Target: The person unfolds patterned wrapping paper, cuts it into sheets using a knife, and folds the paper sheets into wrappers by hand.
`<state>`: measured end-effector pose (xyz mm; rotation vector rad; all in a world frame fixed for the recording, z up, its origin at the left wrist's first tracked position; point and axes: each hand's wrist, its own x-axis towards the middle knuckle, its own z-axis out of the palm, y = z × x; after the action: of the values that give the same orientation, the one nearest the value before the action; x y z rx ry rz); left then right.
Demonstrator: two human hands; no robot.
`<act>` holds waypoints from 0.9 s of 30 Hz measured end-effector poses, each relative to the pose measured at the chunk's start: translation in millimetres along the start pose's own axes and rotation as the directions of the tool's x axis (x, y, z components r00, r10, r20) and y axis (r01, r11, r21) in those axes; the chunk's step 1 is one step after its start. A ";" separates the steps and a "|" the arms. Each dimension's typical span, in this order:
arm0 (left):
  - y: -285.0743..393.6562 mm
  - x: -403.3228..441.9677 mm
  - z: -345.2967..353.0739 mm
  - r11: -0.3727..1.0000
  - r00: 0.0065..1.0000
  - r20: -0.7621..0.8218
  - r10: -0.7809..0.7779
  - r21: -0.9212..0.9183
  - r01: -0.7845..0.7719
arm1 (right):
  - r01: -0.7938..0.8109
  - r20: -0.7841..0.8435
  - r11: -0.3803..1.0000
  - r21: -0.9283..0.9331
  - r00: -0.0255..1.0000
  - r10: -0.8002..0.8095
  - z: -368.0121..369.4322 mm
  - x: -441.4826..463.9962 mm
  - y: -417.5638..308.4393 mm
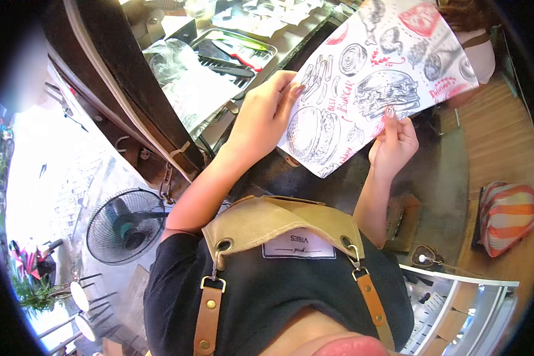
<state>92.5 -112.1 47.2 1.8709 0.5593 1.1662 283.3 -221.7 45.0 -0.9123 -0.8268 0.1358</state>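
A sheet of printed burger wrapping paper (344,107) is held up in front of my chest, tilted. It carries black drawings of burgers and fries with red lettering. My left hand (266,113) is closed on its left edge, thumb against fingers. Along the lower right edge, my right hand (394,142) pinches the sheet, its thumb on the printed face and the other fingers curled behind. Beyond my left hand lies a metal tray (270,50) with red-handled and black-handled utensils (237,56) in it. The sheet hides part of the dark surface behind it.
Clear plastic bags and white paper (190,89) lie on the counter at upper left. A dark post (130,77) stands beside it. A black fan (126,225) is at left. At right are a striped cushion (509,216) and a wooden floor (501,136). Another person (479,56) is partly visible behind the sheet.
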 end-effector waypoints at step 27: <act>-83.7 -50.5 -18.2 0.770 0.736 -0.602 -0.309 0.297 0.566 | -0.933 0.765 0.286 -0.219 0.018 0.644 88.0 20.9 178.8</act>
<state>57.7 -95.2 -44.4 1.6100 1.6467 1.2656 278.1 -43.7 -46.9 -0.8572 -0.8519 1.8621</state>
